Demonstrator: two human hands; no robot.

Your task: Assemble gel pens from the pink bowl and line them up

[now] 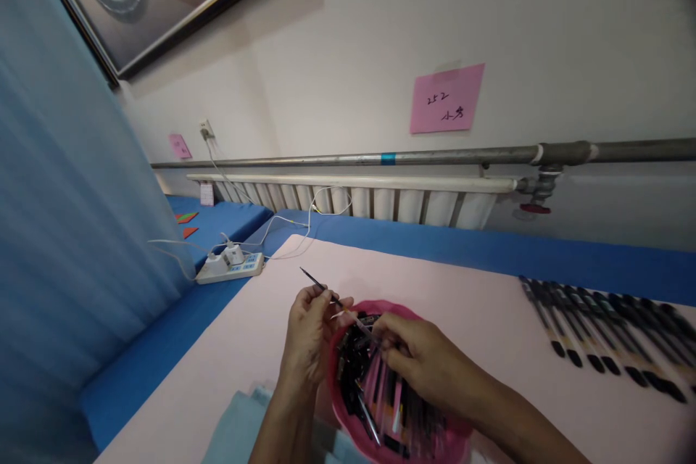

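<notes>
My left hand (pixel 309 330) is closed around a thin dark pen refill (pixel 312 278), its pointed end sticking up to the left. My right hand (pixel 416 351) pinches a slender clear tube (pixel 362 326), which slants up toward the left fingers. Where the refill and the tube come together, the fingers partly cover them, so I cannot tell whether they are joined. Both hands are over a pink basket (pixel 336 397) with a wavy rim. Inside it lie black pen parts (pixel 353 362) and many pink and clear tubes (pixel 380 384).
A row of black pens (pixel 592 319) lies at the right on pink paper (pixel 478 297) over a blue surface (pixel 462 243). A power strip (pixel 231 270) with white cables stands at the left. Light-blue cloth (pixel 236 424) is near the front. Behind are a radiator (pixel 380 203) and a pipe (pixel 326 159).
</notes>
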